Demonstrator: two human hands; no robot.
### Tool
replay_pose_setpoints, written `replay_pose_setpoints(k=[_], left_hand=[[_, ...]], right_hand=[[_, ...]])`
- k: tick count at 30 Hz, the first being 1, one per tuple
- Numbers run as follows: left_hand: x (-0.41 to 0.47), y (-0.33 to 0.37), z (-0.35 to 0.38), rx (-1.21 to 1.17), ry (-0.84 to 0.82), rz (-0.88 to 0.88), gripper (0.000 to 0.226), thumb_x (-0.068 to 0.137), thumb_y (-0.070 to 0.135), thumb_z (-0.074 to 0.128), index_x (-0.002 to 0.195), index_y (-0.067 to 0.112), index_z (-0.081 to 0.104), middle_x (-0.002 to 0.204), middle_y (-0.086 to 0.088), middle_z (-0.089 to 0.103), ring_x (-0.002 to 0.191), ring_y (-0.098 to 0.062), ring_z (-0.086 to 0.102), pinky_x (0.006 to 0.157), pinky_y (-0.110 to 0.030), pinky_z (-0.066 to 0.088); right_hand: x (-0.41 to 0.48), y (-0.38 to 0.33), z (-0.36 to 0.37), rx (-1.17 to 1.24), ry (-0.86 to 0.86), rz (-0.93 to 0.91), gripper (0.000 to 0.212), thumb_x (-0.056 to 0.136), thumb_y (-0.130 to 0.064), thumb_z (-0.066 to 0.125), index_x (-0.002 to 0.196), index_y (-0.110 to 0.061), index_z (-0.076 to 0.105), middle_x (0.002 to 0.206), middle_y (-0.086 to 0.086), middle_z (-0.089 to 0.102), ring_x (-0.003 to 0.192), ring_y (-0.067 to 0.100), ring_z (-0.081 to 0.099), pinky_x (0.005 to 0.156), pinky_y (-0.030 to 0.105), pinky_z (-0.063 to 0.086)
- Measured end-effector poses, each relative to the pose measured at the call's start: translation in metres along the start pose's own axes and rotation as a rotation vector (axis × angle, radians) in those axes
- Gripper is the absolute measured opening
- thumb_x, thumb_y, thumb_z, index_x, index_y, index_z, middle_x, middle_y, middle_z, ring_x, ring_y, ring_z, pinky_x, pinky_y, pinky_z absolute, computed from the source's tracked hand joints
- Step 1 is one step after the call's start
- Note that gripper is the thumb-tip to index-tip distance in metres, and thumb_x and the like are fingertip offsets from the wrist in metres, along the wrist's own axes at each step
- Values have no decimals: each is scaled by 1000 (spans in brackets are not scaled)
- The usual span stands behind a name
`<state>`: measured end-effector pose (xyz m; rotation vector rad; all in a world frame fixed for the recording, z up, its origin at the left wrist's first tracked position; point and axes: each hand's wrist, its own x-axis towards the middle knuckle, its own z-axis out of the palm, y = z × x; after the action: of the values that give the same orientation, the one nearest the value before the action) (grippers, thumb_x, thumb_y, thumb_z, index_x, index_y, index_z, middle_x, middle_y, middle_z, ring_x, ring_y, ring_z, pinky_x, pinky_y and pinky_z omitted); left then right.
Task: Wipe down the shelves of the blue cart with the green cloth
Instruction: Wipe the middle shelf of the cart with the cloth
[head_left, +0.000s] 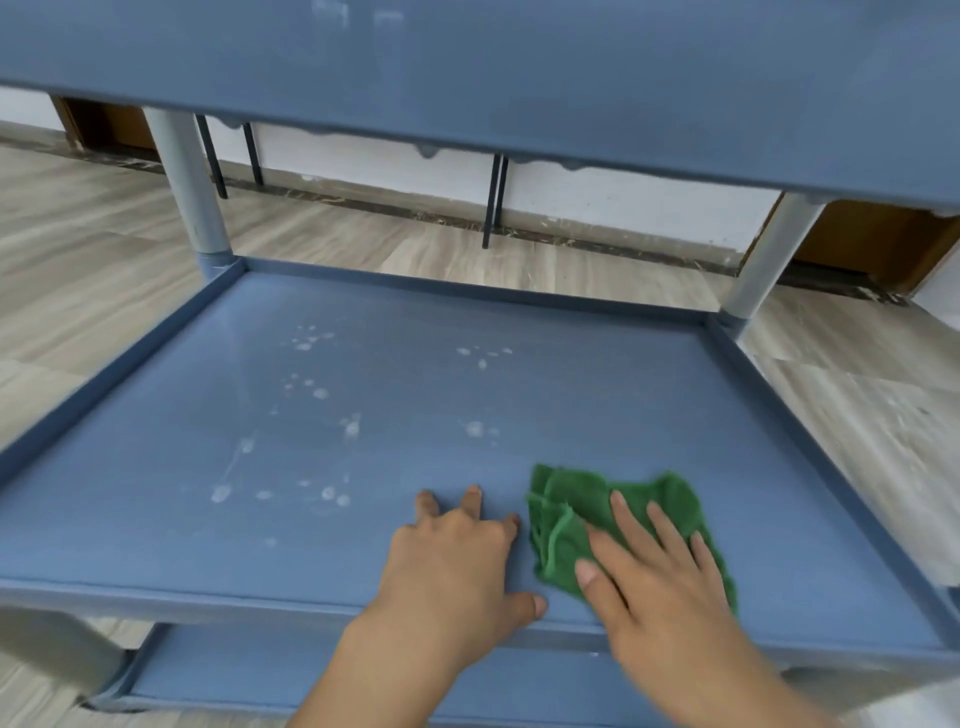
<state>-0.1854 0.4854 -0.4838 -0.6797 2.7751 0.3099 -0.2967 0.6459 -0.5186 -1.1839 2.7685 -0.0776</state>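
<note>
- Head view, looking down onto the middle shelf (363, 415) of the blue cart (467, 67).
- Green cloth (576, 514), crumpled into loose folds, lying on that shelf near its front right corner, just inside the front lip.
- Right hand (660, 566) laid flat on top of the cloth, fingers spread and extended, palm pressing down; no pinch, no bunching in a fist.
- Left hand (457, 561) just beside the cloth, apart from it, fingers splayed on bare shelf, thumb hooked at the front edge; likely bracing the cart.
- Pale dried spots (311, 395) scattered over the left and centre of the shelf, well apart from the cloth; none yet covered by it.
- Step in hand, by the look of it: wiping this middle shelf, with most of the marked area not yet reached.
- To do it well: keep the palm flat for even pressure, sweep leftward and toward the back in overlapping passes, go twice over the crusted marks, run along the raised rim and into the corners by the grey posts (187, 182).
- Worth refolding the cloth to a clean face once soiled.
- Top shelf overhead and bottom shelf (311, 686) below, both only partly visible; cleanliness impossible to judge.
- Wood-look floor (78, 234) around the cart.
</note>
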Motion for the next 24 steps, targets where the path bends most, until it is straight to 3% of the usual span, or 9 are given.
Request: replay_pose_setpoints(k=[3,6,8,11,15,21,24], left_hand=[[-2,-1,2,17,3,10,78,86,72,46,151,36,26,164,1,16,145,-40,18,105,-45,39],[-4,-1,6,21,-1,11,78,89,71,42,154,35,20,165,0,12,147,-41,13,106,-47,39],[-4,-1,8,11,6,2,77,90,69,42,155,35,18,165,1,9,148,-40,10,108,-46,37],[-2,2,8,1,-31,-15,79,91,67,45,156,35,13,167,1,3,150,-40,4,114,-46,29],[0,6,4,13,-65,-33,81,90,65,48,156,35,12,167,1,1,150,-39,4,113,-46,30],[7,6,-1,-9,-129,-45,82,89,64,53,155,40,10,167,3,-4,151,-39,-2,113,-51,29],[10,5,-2,2,-144,-36,67,97,54,47,153,42,13,167,3,-4,150,-43,-2,112,-55,29]], right_hand=[[-32,-11,-8,26,45,-22,58,88,-63,2,131,-58,41,152,-11,35,139,27,38,114,46,24],[-20,-5,-6,21,-38,-35,56,82,-62,-4,137,-65,7,159,-18,-4,148,19,0,119,45,1],[1,-1,-3,46,-40,-42,49,90,-59,7,138,-63,-2,159,-18,-9,148,20,-7,119,47,-4],[49,-4,-5,101,-32,-56,48,92,-57,16,138,-59,2,161,-12,0,148,28,-2,117,54,-1],[150,-18,-13,127,-64,11,47,94,-52,21,140,-52,17,162,-4,5,147,38,0,114,62,-2],[286,-37,-38,181,-86,108,53,94,-37,21,147,-38,19,162,4,4,145,44,-2,113,66,-4],[322,-36,-46,166,-69,127,55,94,-36,21,149,-36,17,162,5,4,145,43,-2,113,65,-4]])
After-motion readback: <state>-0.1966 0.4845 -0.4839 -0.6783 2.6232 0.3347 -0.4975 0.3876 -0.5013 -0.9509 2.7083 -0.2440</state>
